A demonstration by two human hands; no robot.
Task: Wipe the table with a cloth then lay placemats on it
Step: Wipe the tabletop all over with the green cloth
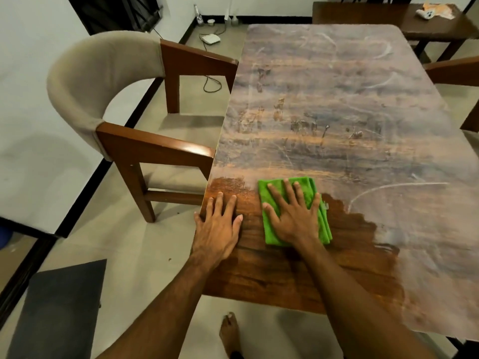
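Surface [337,99] first: big wooden top that takes up most of the view and runs from near centre to far right. Nearly all of it has a pale, hazy film with curved streaks. Only the near left corner shows dark, rich brown wood.

On the left there's a chair [85,81] with a beige curved back and wooden arms, its arm ends right up against the left edge. A dark floor mat [59,312] lies near left, and a second table [388,15] sits far right with something orange and white [435,10] on it.

Left grip [220,229] is released, lying flat with straight fingers on the bare dark wood by the near left edge. Right grip [295,218] is also released, not clenched, with its fingers spread and its palm pressing down on the cloth.

Green cloth [270,229] is folded and lies just right of the left grip, where the dark patch meets the haze. A bare foot [229,332] shows on the floor below the near edge.
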